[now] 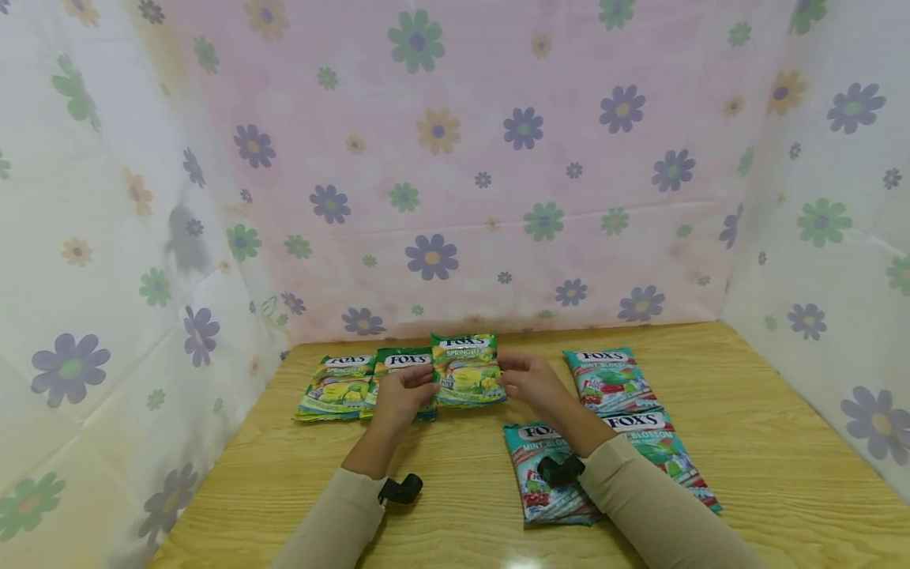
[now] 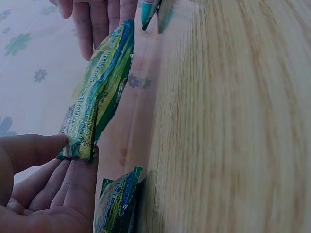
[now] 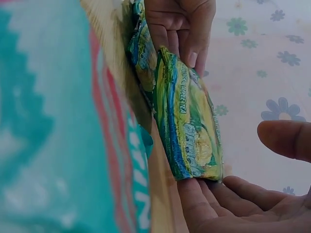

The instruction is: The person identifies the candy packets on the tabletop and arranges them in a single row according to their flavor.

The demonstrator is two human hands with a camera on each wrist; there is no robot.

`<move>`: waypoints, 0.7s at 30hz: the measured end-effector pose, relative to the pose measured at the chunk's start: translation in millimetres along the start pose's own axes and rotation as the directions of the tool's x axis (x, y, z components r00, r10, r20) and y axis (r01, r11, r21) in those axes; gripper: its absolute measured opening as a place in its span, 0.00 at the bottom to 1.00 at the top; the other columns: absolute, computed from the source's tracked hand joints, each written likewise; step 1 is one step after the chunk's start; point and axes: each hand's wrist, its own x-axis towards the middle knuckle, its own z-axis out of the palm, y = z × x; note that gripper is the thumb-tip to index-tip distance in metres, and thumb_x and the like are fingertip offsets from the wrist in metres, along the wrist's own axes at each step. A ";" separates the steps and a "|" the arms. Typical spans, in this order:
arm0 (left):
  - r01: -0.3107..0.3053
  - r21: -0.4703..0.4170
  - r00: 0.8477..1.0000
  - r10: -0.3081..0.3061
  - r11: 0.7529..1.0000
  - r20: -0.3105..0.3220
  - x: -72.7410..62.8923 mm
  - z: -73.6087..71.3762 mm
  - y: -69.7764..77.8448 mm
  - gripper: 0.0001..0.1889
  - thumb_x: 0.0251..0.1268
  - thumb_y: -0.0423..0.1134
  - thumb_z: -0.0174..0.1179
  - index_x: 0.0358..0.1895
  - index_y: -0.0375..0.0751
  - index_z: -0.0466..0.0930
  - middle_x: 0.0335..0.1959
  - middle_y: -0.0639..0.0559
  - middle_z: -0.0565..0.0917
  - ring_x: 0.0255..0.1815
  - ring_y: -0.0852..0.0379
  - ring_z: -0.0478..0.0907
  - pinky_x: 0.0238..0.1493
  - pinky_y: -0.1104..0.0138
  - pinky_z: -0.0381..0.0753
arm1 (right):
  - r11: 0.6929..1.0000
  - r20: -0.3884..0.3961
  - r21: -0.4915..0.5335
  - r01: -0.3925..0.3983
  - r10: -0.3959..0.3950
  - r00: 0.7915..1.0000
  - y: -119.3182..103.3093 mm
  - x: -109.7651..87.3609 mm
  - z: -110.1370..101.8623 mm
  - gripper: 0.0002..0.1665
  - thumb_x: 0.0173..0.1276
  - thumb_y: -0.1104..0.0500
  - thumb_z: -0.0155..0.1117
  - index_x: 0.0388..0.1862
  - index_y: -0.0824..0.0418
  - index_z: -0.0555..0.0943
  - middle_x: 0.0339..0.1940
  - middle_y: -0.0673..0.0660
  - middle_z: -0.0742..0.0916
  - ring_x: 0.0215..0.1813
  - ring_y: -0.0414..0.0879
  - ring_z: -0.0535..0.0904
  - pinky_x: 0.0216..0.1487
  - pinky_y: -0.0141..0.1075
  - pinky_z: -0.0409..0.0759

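Note:
My left hand (image 1: 404, 393) pinches a green-and-yellow Fox's Spring Tea candy bag (image 1: 466, 371) at its left edge. In the left wrist view the thumb lies on one face of that bag (image 2: 99, 97) and the fingers behind it. Across from it, my right hand (image 1: 532, 383) touches the opposite edge with its fingers. The right wrist view shows this thumb (image 3: 286, 140) well apart from the bag. Two more Spring Tea bags lie to the left: one (image 1: 400, 359), partly behind my left hand, and another (image 1: 337, 387) beside it.
Teal Mint Blossom candy bags lie on the right: one at the back (image 1: 611, 383), one nearer (image 1: 550, 494) under my right forearm, and one (image 1: 675, 454) partly hidden by the sleeve. Flowered cloth (image 1: 490, 276) walls the wooden table (image 1: 441, 506) at the back and sides.

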 end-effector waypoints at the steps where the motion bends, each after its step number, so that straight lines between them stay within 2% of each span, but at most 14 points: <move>1: 0.003 0.005 1.000 -0.003 1.000 0.004 -0.3 0.2 -0.1 0.22 0.69 0.32 0.68 0.65 0.39 0.82 0.62 0.38 0.83 0.54 0.52 0.86 0.50 0.62 0.89 | 1.000 0.009 -0.003 -0.003 0.003 1.000 0.5 -0.1 -0.3 0.36 0.77 0.67 0.57 0.80 0.70 0.61 0.81 0.69 0.65 0.81 0.65 0.63 0.78 0.58 0.66; 7: 0.019 0.021 1.000 -0.020 1.000 0.020 0.5 0.9 -2.5 0.22 0.71 0.30 0.65 0.66 0.36 0.80 0.65 0.36 0.82 0.61 0.44 0.84 0.54 0.59 0.88 | 0.999 0.041 -0.022 -0.030 0.030 0.999 2.9 -0.1 -0.9 0.36 0.78 0.65 0.55 0.81 0.70 0.59 0.83 0.68 0.62 0.82 0.65 0.60 0.79 0.57 0.65; 14: 0.026 0.018 0.999 -0.026 1.000 0.026 0.0 0.5 -3.3 0.21 0.72 0.28 0.62 0.67 0.33 0.79 0.65 0.34 0.81 0.65 0.41 0.81 0.57 0.59 0.87 | 0.998 0.061 -0.022 -0.053 0.055 0.997 4.3 0.0 -1.1 0.36 0.79 0.65 0.55 0.81 0.70 0.59 0.83 0.68 0.61 0.83 0.65 0.58 0.79 0.56 0.65; 21: 0.025 0.014 0.998 -0.026 1.000 0.064 0.7 0.7 -5.2 0.23 0.72 0.25 0.61 0.68 0.29 0.76 0.68 0.30 0.77 0.70 0.37 0.76 0.61 0.55 0.84 | 0.998 0.082 -0.042 -0.056 0.060 0.995 6.3 -1.4 -3.0 0.35 0.79 0.65 0.54 0.81 0.71 0.59 0.83 0.69 0.61 0.83 0.65 0.57 0.79 0.58 0.64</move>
